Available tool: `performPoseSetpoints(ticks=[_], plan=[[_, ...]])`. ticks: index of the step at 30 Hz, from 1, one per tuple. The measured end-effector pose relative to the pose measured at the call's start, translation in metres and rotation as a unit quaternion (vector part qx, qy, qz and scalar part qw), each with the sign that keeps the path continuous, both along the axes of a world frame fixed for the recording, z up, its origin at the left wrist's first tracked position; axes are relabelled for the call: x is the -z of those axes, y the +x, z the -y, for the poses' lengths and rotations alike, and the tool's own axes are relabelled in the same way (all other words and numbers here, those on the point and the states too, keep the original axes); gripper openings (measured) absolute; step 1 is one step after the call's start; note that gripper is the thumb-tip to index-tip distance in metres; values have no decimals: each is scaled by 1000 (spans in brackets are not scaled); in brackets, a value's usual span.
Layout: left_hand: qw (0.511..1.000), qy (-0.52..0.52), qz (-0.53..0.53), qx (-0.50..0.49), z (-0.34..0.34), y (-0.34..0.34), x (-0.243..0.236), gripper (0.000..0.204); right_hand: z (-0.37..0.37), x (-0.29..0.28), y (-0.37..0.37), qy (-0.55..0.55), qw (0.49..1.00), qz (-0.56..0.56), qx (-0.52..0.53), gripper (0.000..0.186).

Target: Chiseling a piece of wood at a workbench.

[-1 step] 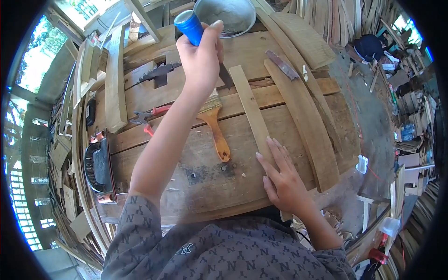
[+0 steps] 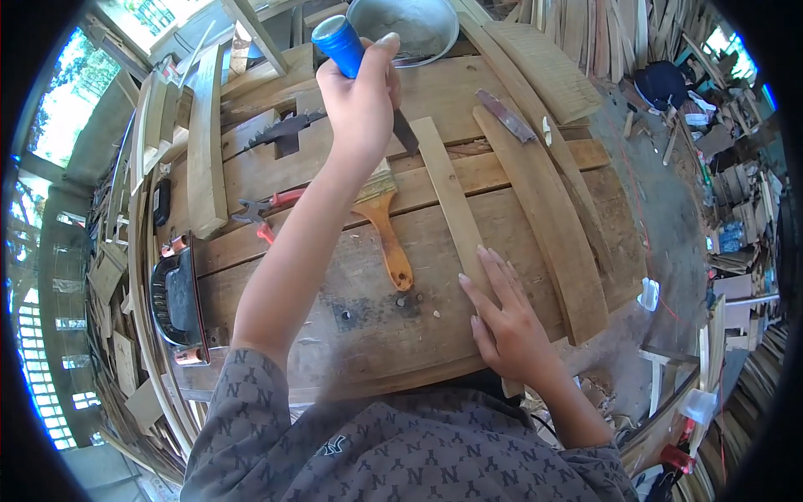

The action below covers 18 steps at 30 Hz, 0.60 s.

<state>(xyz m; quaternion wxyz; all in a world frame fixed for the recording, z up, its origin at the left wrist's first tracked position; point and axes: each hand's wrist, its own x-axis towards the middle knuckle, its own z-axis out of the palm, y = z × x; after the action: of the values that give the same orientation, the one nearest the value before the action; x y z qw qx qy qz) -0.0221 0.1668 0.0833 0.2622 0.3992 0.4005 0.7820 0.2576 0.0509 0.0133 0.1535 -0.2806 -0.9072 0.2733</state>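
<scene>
In my left hand (image 2: 358, 96), raised over the far part of the workbench, is a chisel with a blue handle (image 2: 337, 46). Its dark flat blade (image 2: 406, 134) shows past my wrist, tip down beside the far end of a narrow wooden strip (image 2: 452, 188). My grip hides the middle of the tool. Fingers spread, my right hand (image 2: 508, 322) lies on the near part of that strip, pressing it to the bench. A wide paintbrush (image 2: 386, 238) with an orange wooden handle lies between my arms. Red-handled pliers (image 2: 263, 213) are partly behind my left forearm.
Curved boards (image 2: 548, 226) lie right of the strip, with a brownish block (image 2: 506, 115) on one. A metal basin (image 2: 406, 29) stands at the far edge. At left are a black tool (image 2: 177, 297) and a plank (image 2: 207, 151); a saw blade (image 2: 288, 130) lies farther back.
The chisel blade has shifted slightly right, closer to the strip's far end. My right hand has stayed in place.
</scene>
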Motion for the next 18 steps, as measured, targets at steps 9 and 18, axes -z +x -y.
performPoseSetpoints(ticks=[9,18], plan=[[1000,0,-15,-14,-35,-9,13,39,-3,3,-1,11,1000,-3,2,56],[1000,-8,17,16,-46,-15,16,40,-6,3,-1,8,1000,-1,9,55]])
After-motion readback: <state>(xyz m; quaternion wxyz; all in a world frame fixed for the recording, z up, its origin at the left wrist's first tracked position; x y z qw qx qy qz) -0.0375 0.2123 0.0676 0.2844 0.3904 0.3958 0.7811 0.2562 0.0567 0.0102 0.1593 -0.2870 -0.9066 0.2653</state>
